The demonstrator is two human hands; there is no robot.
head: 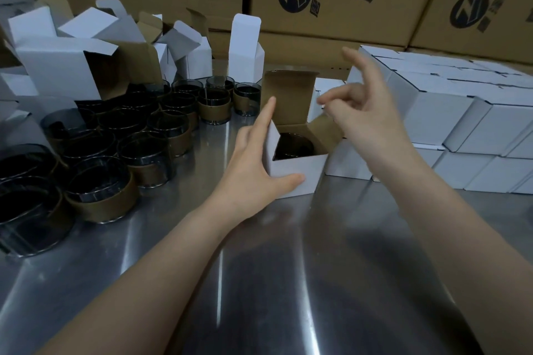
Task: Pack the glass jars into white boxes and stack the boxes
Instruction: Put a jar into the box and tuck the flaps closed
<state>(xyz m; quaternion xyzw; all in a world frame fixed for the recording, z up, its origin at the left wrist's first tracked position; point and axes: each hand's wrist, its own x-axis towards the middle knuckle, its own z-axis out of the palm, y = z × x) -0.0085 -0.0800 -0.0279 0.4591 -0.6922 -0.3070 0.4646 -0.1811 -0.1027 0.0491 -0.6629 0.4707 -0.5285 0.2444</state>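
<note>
Left hand braces the box from 9 o'clock, fingers flat, so it won't slide. The jar is inside. Right hand hovers at 2 o'clock, loose and empty, probably going for the flaps.

Your bench is glossy brushed metal; at ten o'clock, smooth dark glass jars; matt white card boxes at two.

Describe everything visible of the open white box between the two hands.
The open white box is cardboard, white outside, brown inside, upright on the steel table. Its lid flap stands up at the back. A dark glass jar sits inside. The left hand rests against its left side, thumb on the front; the right hand hovers by its right flap.
</note>
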